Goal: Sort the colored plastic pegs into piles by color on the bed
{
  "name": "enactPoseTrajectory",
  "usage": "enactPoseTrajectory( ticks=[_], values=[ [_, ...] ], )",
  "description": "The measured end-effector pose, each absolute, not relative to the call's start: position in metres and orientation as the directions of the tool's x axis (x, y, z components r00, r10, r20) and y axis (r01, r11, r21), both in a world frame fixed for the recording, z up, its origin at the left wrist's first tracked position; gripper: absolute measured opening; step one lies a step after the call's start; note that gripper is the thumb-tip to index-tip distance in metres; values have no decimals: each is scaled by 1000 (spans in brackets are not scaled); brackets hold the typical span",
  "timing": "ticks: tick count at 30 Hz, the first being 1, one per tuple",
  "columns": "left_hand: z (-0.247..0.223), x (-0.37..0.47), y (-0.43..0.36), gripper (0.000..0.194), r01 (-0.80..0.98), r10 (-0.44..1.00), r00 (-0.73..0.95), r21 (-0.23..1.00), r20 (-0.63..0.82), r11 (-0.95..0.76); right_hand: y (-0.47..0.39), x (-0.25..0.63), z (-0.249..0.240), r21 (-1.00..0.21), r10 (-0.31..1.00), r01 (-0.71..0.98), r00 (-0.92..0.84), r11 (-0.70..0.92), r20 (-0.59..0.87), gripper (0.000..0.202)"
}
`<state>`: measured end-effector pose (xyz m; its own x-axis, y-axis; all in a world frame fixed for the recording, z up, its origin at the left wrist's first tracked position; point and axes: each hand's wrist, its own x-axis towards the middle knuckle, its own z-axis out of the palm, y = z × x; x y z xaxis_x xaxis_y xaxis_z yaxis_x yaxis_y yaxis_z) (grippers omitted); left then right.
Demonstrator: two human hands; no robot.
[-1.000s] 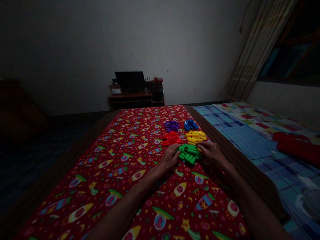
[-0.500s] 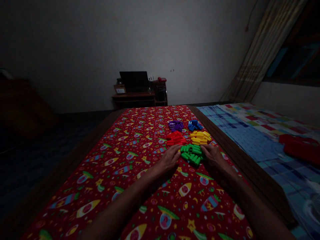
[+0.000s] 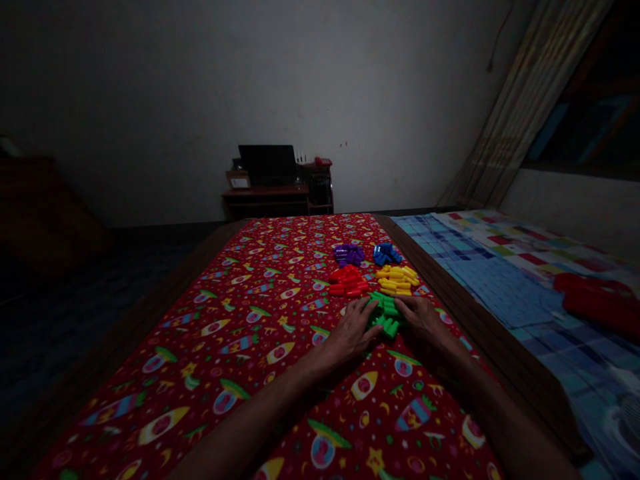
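A pile of small green plastic tubes (image 3: 386,312) lies on the red patterned cloth (image 3: 300,333) between my two hands. My left hand (image 3: 354,325) is at the pile's left side, fingers stretched forward over its edge and thumb apart, in contact with the tubes. On the right side, my right hand (image 3: 421,315) rests with its fingers stretched against the pile; its fingertips reach the tubes. Neither hand grips a piece that I can make out. Just beyond lie a red pile (image 3: 349,281) and a yellow pile (image 3: 397,280) of similar pieces.
Farther back are a purple pile (image 3: 349,254) and a blue pile (image 3: 387,253). A brown border (image 3: 450,287) runs along the cloth's right side. Beyond it is bedding (image 3: 500,287) with a red cloth item (image 3: 600,300). A desk with a monitor (image 3: 269,163) stands by the wall.
My left hand has moved in over the left part of the green pile, covering more of it. My right hand has shifted slightly inward. The green pile looks more compact.
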<state>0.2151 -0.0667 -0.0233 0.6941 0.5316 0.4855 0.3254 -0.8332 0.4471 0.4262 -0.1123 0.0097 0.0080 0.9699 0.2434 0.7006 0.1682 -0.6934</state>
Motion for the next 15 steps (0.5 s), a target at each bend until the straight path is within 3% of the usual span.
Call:
enactPoseTrajectory(
  ticks=[15],
  values=[
    [-5,218,-70,42,372,498,707,336,502,-866,-111,429,8,-697,971,697,8,167,240,40]
  ],
)
